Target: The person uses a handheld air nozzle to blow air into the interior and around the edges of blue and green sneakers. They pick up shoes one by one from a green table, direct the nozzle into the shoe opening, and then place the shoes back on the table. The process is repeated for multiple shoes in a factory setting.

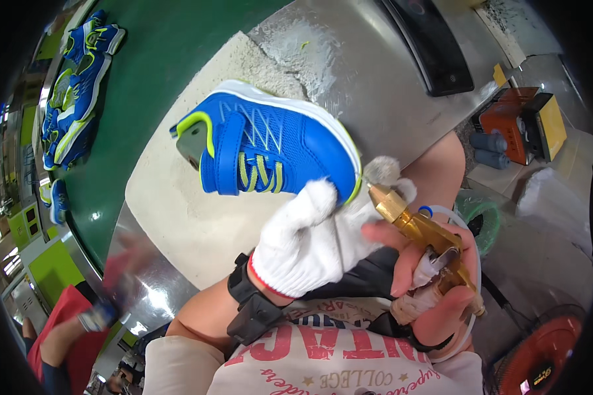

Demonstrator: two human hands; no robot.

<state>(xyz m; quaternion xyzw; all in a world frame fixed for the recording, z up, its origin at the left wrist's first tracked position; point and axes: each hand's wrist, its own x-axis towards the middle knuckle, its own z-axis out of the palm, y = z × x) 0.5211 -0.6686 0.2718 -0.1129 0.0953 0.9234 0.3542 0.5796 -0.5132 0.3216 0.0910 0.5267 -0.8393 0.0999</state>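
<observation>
A blue sneaker (263,141) with lime-green laces and trim and a white sole lies on its side, with something grey-green inside its opening. My left hand (306,243), in a white knit glove, is closed on the toe end; some fingers are hidden behind the shoe. My bare right hand (422,263) is wrapped round a brass spray gun (418,227) with a pointed nozzle, a blue fitting and whitish wrapping. The nozzle tip is close beside the shoe's toe, near the sole edge; I cannot tell whether it touches.
Beneath the shoe lies a pale sheet (168,191) on a metal table (408,99) with white residue. A green belt (145,59) carries several blue sneakers (79,92). A black curved panel (435,46), a white hose (476,263), a red fan (540,355) and another person's arm (66,336) are nearby.
</observation>
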